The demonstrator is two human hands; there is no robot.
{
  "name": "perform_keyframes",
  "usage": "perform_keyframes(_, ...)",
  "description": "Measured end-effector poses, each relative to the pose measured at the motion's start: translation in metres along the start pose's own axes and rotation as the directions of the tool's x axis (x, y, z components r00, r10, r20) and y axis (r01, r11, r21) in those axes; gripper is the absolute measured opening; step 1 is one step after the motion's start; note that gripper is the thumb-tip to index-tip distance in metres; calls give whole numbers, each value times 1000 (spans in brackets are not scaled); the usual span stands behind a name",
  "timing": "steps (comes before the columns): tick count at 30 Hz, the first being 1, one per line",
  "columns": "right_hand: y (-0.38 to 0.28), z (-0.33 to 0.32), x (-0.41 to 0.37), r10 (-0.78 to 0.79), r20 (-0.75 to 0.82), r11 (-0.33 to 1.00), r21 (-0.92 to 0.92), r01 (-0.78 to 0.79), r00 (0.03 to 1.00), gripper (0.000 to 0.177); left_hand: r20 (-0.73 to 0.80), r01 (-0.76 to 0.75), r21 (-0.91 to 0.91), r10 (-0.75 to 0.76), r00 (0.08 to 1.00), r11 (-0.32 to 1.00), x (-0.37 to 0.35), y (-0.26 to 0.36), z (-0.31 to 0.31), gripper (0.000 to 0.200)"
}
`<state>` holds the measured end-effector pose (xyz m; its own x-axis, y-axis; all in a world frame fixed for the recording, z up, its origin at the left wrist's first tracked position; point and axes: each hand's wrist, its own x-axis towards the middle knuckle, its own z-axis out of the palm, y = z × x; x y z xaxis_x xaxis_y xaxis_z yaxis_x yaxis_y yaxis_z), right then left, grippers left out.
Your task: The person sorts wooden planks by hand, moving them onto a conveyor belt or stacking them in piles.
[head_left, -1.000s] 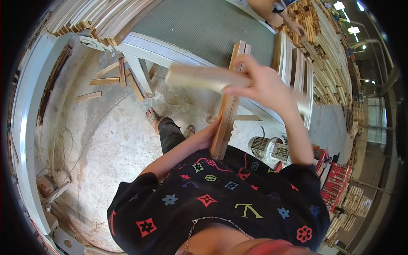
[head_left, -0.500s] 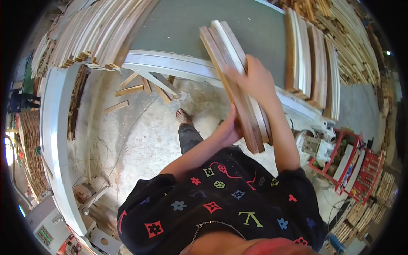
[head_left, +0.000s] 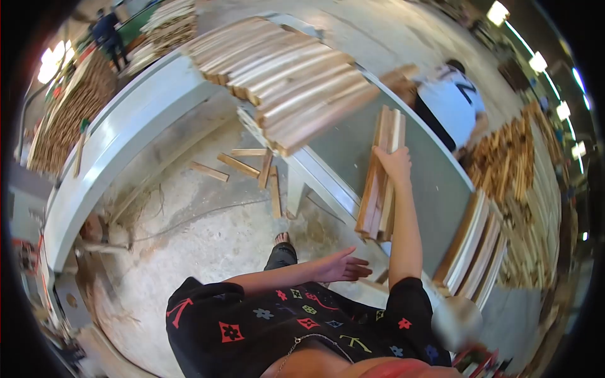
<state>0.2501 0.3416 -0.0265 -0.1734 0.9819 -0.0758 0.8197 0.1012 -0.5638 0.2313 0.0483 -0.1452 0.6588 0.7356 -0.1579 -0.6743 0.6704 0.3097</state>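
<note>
A small bundle of wooden strips (head_left: pixel 374 198) lies slanting across the near edge of the green-topped table (head_left: pixel 432 195), its lower end reaching over the white rim. My right hand (head_left: pixel 396 165) grips it from above, thumb on the left side and fingers around the right. My left hand (head_left: pixel 342 266) is off the wood, held in the air in front of my shirt with its fingers stretched out. To the left on the same table sits a wide row of wooden strips (head_left: pixel 296 82). Another group of strips (head_left: pixel 471 246) stands at the right end.
Loose wood offcuts (head_left: pixel 238 165) lie on the concrete floor below the table. A long white machine beam (head_left: pixel 126 135) curves along the left. Beyond the table a person in a white shirt (head_left: pixel 450 101) bends near stacked timber (head_left: pixel 504 157). Another person (head_left: pixel 108 36) stands far left.
The bundle has gone from my two hands down onto the table. My left hand has let go and drawn back, while the right still holds on. My view has turned.
</note>
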Motion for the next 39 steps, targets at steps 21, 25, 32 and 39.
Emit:
perform_keyframes(21,201,-113,-171,-289,-640,854,-508,-110,712,52,-489,32,400,184,853,916,-16,17,-52,73)
perform_keyframes(25,270,-125,-203,24,-558,916,-321,-242,829,57,-488,201,567,128,864,799,-3,6,-27,69)
perform_keyframes(32,285,-143,-122,273,-518,905,-147,-399,811,75,-455,281,638,56,889,717,22,-41,10,66)
perform_keyframes(39,257,-118,-201,141,-503,947,-182,-263,853,70,-56,70,267,-57,997,961,72,-98,36,76)
